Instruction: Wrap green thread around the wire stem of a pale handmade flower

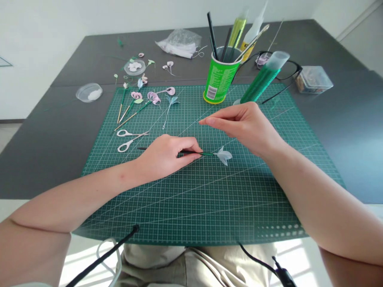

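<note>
My left hand (175,155) is closed in a pinch around a thin dark stick with a green-wrapped section, held level just over the cutting mat (185,207). At the stick's right end sits a pale blue-white artificial flower (224,155) with pointed petals. Up and to the right, my right hand (243,123) is raised above the mat with thumb and fingers pressed together. Whatever may be between those fingertips is too fine to make out. White-handled scissors (127,140) lie open to the left of my left hand. A loose blue flower (172,101) on a pale stem lies beyond it.
Several small pink flowers (153,97) on sticks lie at the mat's back left. A green can (220,77) of tools stands at the back, beside a tube of green thread (260,81), glasses (296,71) and a clear box (314,79). A clear dish (85,95) is at left.
</note>
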The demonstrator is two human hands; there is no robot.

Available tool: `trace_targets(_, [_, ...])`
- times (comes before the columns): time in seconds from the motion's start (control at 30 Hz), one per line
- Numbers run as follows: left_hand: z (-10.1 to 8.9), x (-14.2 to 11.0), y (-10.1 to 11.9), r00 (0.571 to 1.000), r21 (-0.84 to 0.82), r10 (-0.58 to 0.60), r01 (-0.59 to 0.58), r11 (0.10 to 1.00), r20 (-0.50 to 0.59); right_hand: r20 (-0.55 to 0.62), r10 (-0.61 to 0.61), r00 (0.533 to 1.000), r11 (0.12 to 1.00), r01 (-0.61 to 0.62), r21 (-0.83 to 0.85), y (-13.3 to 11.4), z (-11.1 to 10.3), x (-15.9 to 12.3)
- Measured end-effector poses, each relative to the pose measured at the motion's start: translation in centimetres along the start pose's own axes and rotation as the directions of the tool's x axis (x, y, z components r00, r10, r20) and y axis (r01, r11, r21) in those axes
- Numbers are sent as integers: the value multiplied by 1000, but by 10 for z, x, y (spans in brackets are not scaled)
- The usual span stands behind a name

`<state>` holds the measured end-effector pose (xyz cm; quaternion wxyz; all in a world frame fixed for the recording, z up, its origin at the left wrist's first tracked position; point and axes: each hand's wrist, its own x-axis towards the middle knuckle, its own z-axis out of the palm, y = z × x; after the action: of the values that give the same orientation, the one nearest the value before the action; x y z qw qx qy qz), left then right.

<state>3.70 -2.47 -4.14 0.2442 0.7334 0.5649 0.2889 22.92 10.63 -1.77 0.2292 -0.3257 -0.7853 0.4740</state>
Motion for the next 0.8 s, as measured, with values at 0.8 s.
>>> trace_targets(0.8, [-1,-1,2,991,10,49,-48,999,-124,8,32,999,999,-32,-14,2,0,3])
